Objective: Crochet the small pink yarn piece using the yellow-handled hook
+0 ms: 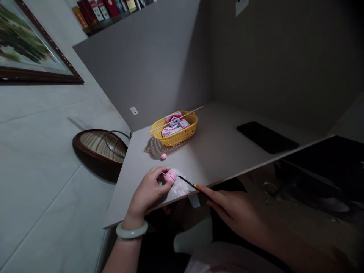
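Closed on one knife [187, 181], the right hand [227, 206] laid a finger along it, presumably to steer the tip, while the left hand [149, 189] pinched one pink lump [171, 176], likely to steady it, over pale scraps [179, 189] near the table's [216, 155] front edge; whether tip and lump touched, I could not tell. Beyond lay one pink ball [163, 156], then one basket [182, 137] apparently keeping several overlapping packets [172, 130] together, one stick [198, 109] across its top, and, rightward, one black slab [267, 137].

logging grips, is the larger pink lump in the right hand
No, the left hand grips that pink lump; the right hand holds a craft knife.
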Demonstrator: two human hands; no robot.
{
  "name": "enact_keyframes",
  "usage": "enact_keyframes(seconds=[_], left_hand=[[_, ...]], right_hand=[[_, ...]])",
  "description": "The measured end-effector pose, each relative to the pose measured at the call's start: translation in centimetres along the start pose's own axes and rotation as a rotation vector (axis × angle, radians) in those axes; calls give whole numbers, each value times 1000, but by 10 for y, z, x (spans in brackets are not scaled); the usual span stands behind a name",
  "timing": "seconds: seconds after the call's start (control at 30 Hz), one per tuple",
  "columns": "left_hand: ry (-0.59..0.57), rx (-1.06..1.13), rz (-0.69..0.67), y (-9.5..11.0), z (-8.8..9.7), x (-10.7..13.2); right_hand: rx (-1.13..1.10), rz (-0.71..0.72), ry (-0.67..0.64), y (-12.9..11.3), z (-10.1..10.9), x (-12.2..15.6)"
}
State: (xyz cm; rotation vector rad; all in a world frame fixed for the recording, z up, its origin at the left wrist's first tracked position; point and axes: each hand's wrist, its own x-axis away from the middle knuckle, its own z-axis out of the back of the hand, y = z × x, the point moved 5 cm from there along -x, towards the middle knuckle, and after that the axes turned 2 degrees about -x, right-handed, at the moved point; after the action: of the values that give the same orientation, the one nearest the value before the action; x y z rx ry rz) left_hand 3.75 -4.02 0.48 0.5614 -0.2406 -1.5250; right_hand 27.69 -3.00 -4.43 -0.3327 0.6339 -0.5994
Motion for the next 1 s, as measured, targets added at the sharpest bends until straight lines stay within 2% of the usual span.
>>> enact_keyframes(seconds=[0.1,0.2,0.3,0.4,0.5,0.73,1.0], left_hand=[[11,-54,-64,6,-3,1],[69,-108,-91,6,-2,4],[126,-128,-25,-2,0,10],[128,-133,41,-6,0,15],[120,-145,23,0,-2,17],[206,-92,-39,13,-6,22],[210,38,21,11,-14,28]], right_hand=[[-37,10,-24,0,-1,1],[-44,7,-19,2,-1,1],[-43,11,-13,3,-2,2],[-46,8,-17,3,-3,3],[-71,8,-26,2,-4,2],[-108,4,-16,3,-5,2],[-87,12,-17,5,-9,5]])
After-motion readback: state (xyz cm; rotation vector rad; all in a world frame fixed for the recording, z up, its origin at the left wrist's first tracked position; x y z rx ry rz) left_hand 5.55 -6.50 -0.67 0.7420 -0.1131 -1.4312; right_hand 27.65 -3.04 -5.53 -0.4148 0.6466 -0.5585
